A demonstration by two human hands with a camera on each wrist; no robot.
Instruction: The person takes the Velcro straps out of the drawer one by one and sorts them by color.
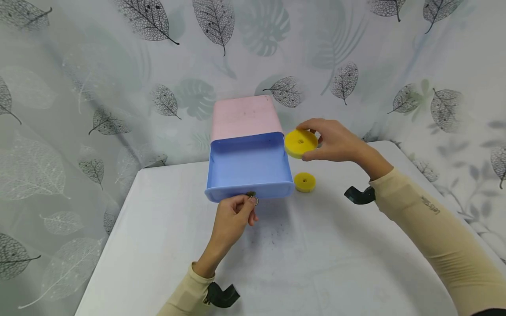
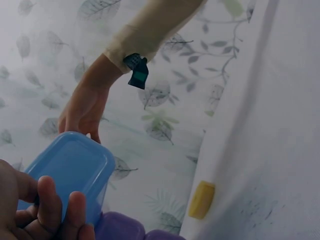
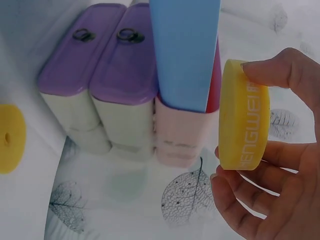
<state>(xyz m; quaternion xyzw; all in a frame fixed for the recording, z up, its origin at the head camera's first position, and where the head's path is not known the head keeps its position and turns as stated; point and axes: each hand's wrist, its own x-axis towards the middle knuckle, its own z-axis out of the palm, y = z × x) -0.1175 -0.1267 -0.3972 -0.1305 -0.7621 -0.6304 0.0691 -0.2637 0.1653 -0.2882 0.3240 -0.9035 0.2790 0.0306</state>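
1. The left hand [image 1: 233, 219] pinches the metal ring pull [image 1: 251, 194] on the front of the light-blue drawer [image 1: 249, 160].
2. The drawer juts out of the pink case [image 1: 247, 117], its open top facing up.
3. The right hand [image 1: 336, 140] grips the large yellow tape roll [image 1: 293, 145] between thumb and fingers, raised just beside the drawer's right wall; pale lettering runs round its edge.
4. 1 smaller yellow tape roll [image 1: 305, 188] lies on the white table [image 1: 166, 228], near the drawer's front right corner.
5. The right wrist view shows 2 purple drawer fronts [image 3: 127, 72] with rings, stacked below the pink case.
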